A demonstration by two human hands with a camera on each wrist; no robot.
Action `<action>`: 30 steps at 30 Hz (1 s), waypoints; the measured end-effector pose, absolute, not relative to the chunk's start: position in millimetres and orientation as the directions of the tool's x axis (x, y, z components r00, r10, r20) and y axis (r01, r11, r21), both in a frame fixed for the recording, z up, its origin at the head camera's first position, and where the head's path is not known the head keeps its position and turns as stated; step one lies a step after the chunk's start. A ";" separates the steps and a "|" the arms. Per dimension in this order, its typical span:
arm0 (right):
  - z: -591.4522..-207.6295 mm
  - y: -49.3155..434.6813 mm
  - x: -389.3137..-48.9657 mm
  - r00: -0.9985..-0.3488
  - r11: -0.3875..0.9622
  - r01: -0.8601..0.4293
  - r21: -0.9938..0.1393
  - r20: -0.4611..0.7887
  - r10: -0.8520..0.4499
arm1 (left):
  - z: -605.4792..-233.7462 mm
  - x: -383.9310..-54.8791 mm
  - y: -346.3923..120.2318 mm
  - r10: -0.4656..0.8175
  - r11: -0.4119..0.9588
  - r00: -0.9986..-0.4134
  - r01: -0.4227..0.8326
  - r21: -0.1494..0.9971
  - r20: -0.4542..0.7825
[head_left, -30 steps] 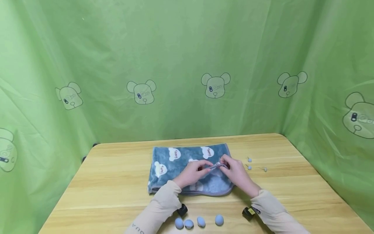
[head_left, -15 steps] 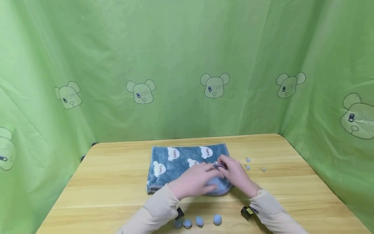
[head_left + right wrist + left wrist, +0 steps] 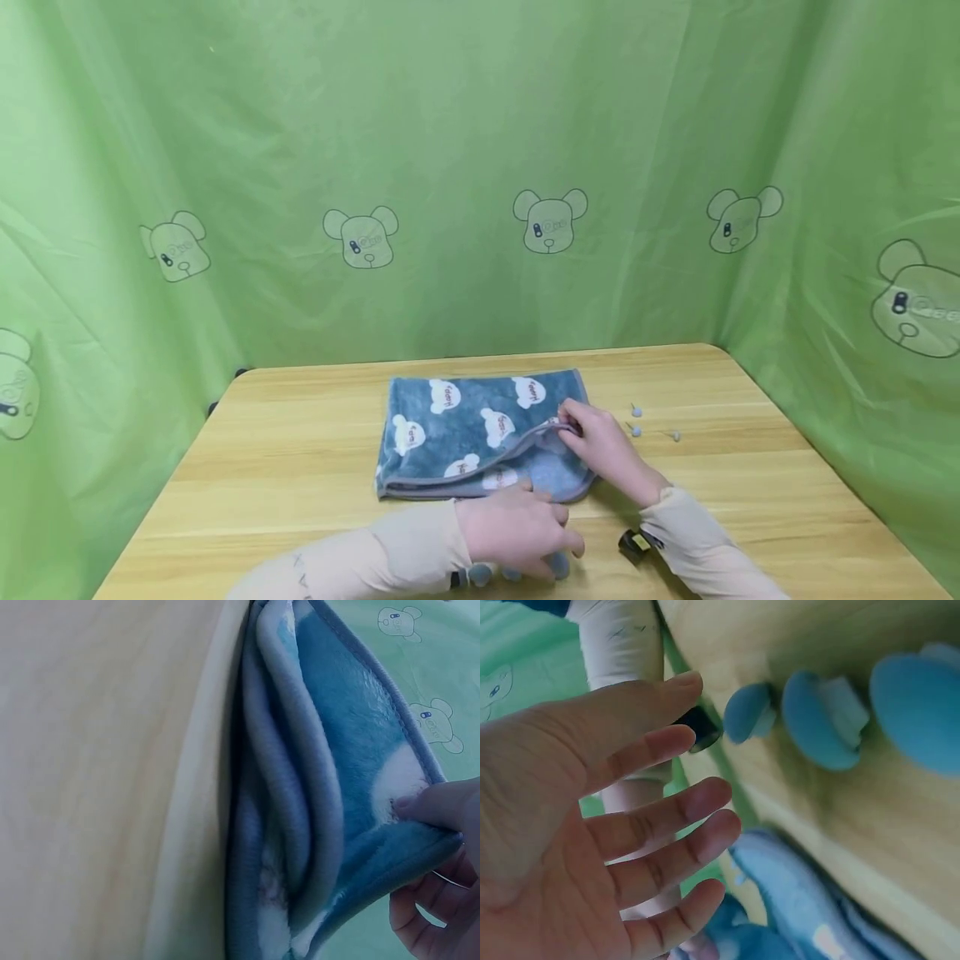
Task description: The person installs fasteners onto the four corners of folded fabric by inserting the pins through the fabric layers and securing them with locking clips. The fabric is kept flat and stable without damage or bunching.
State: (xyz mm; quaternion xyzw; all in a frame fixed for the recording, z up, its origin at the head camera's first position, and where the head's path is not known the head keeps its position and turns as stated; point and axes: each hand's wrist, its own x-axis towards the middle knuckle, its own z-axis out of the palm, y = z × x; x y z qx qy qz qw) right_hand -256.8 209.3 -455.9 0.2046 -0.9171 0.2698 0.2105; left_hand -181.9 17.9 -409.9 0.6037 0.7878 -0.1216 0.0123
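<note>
A folded teal blanket [image 3: 465, 417] with white bear patches and a grey-blue border lies on the table. My right hand [image 3: 600, 446] pinches its lifted upper edge near the right corner; in the right wrist view the thumb presses the plush side, and a thin metal piece [image 3: 452, 880] shows beneath it. In front of the blanket, my left hand [image 3: 517, 527] reaches over a row of blue, mushroom-like caps [image 3: 559, 567], partly covering them. Its fingers are spread and slightly bent in the left wrist view, apart from the caps [image 3: 821, 724], which have whitish undersides.
Right of the blanket lie three small pins with pale blue heads, one pin [image 3: 636, 412] farthest back and another pin [image 3: 677, 436] farthest right. The wooden table [image 3: 285, 450] is backed by a green curtain [image 3: 450, 308]. A black wrist device [image 3: 633, 546] hangs under the right sleeve.
My left hand has let go of the blanket edge and moved down toward me, over the blue caps. My right hand still pinches the edge in about the same place.
</note>
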 end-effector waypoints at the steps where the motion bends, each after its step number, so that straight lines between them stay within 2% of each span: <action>1: -455.9 209.3 -256.8 -0.830 0.771 -0.487 -0.411 0.492 -0.262 | -411.4 -181.4 19.3 0.944 0.243 -0.273 0.955 -0.173 -0.183; 5: -456.4 209.4 -257.1 -0.838 0.770 -0.480 -0.421 0.480 -0.259 | -418.7 -180.6 25.7 0.935 0.244 -0.282 0.952 -0.185 -0.217; 17: -457.4 209.5 -257.4 -0.835 0.763 -0.488 -0.424 0.482 -0.265 | -436.4 -182.6 32.3 0.947 0.204 -0.253 0.949 -0.239 -0.198; 22: -457.8 210.7 -257.6 -0.834 0.764 -0.488 -0.422 0.483 -0.266 | -432.9 -186.8 30.7 0.946 0.211 -0.252 0.957 -0.198 -0.207; 28: -459.4 212.6 -258.6 -0.797 0.758 -0.528 -0.383 0.531 -0.286 | -416.8 -194.5 19.9 0.965 0.219 -0.240 0.959 -0.180 -0.103; 30: -459.8 213.6 -259.3 -0.768 0.751 -0.559 -0.352 0.561 -0.309 | -410.8 -198.7 15.8 0.965 0.243 -0.257 0.952 -0.184 -0.057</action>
